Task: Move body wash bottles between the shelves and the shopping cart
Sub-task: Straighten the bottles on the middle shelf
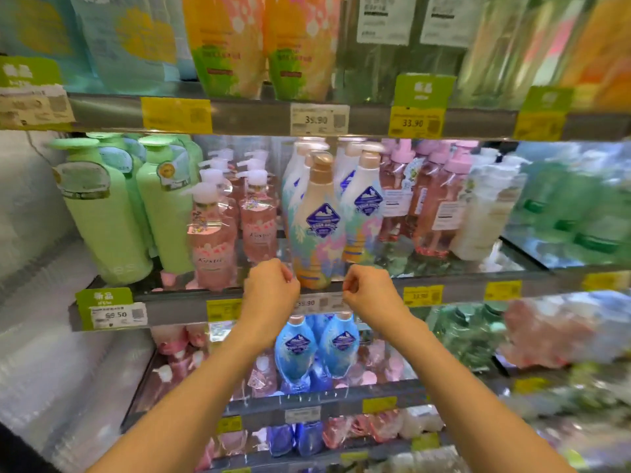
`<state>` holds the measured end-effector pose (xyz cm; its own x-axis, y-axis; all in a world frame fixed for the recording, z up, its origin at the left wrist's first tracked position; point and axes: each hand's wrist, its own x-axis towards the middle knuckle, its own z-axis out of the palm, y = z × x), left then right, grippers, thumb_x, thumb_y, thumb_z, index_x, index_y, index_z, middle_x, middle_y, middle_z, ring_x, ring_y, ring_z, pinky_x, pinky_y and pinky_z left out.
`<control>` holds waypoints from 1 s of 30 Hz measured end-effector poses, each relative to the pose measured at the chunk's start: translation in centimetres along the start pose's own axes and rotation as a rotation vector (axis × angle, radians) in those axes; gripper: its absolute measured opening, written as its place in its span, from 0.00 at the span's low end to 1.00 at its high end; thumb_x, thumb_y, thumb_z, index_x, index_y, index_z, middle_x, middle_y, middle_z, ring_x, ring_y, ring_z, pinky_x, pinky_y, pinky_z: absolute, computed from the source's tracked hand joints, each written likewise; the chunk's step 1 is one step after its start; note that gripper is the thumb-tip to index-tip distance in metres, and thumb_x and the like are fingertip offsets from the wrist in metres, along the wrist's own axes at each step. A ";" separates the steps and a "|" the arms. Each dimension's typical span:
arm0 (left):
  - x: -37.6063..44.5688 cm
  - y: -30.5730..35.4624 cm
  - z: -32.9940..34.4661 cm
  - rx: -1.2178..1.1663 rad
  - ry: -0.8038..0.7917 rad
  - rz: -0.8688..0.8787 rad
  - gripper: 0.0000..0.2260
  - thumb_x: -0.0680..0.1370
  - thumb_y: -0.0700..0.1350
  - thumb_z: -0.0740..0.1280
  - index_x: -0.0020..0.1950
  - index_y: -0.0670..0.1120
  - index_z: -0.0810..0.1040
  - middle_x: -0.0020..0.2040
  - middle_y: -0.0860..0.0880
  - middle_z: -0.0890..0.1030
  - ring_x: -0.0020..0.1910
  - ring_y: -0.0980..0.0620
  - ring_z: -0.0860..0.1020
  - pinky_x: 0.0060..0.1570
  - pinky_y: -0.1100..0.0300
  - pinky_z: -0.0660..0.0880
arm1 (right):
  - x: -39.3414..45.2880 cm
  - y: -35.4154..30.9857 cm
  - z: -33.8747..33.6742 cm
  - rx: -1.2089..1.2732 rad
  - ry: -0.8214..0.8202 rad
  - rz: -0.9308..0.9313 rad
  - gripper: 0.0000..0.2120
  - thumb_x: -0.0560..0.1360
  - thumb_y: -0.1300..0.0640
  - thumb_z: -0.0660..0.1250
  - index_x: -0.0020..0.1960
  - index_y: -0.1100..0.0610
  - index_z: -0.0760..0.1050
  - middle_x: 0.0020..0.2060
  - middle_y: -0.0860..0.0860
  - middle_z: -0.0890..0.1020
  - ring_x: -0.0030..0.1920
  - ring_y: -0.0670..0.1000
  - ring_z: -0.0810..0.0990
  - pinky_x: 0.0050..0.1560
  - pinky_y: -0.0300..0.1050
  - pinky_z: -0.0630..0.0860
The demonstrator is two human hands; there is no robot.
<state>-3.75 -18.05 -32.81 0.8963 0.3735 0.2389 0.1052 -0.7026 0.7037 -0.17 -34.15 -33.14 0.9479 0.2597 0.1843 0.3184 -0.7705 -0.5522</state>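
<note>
In the middle of the frame stands a tall body wash bottle at the very front edge of the middle shelf. It stands straight up, its long way running top to bottom, with a shiny gold cap on top. Both hands are just below it — the left hand by its lower left side, the right hand by its lower right side. The bottle sits up between them, about as near to one as the other. Each hand has its fingers curled in and holds nothing; they look like they are just off the bottle, though the blur makes that hard to be sure of.

The bottle looks like smooth, hard plastic, wide at the bottom and thin at the neck, with pastel patches and a dark blue badge. A twin bottle stands just beside it to the right. To the left are see-through pink pump bottles and fat, matte green bottles. The shopping cart is not in view.
</note>
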 end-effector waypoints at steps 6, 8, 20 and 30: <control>-4.8 12.8 9.8 0.054 -0.250 0.308 0.06 0.71 0.35 0.63 0.37 0.41 0.79 0.36 0.37 0.77 0.38 0.40 0.73 0.38 0.53 0.66 | -8.2 10.8 -10.5 -0.149 0.116 0.229 0.06 0.73 0.66 0.60 0.46 0.64 0.76 0.44 0.61 0.81 0.48 0.60 0.78 0.47 0.52 0.74; -7.3 17.5 13.5 0.052 -0.324 0.384 0.06 0.73 0.36 0.63 0.41 0.39 0.80 0.42 0.37 0.81 0.46 0.38 0.77 0.43 0.51 0.70 | -12.3 14.5 -14.8 -0.186 0.170 0.335 0.05 0.72 0.66 0.61 0.43 0.62 0.76 0.43 0.61 0.81 0.48 0.60 0.78 0.44 0.49 0.72; -27.4 35.2 31.1 0.021 -0.799 0.907 0.08 0.73 0.39 0.64 0.42 0.35 0.79 0.43 0.33 0.80 0.46 0.36 0.78 0.41 0.50 0.71 | -36.8 31.2 -26.1 -0.244 0.515 0.981 0.12 0.72 0.64 0.62 0.33 0.53 0.66 0.44 0.61 0.81 0.48 0.60 0.78 0.43 0.46 0.70; -34.3 39.3 44.9 0.130 -1.182 1.012 0.15 0.73 0.36 0.63 0.27 0.42 0.65 0.29 0.40 0.72 0.38 0.41 0.75 0.32 0.56 0.66 | -42.6 41.4 -25.2 -0.105 0.597 1.329 0.07 0.71 0.67 0.63 0.45 0.60 0.78 0.45 0.59 0.82 0.50 0.58 0.78 0.40 0.43 0.64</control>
<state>-11.01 -85.65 -43.40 0.4254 -0.8962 -0.1262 -0.7494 -0.4270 0.5060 -27.34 -91.74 -43.33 0.3883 -0.9175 -0.0864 -0.8002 -0.2892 -0.5253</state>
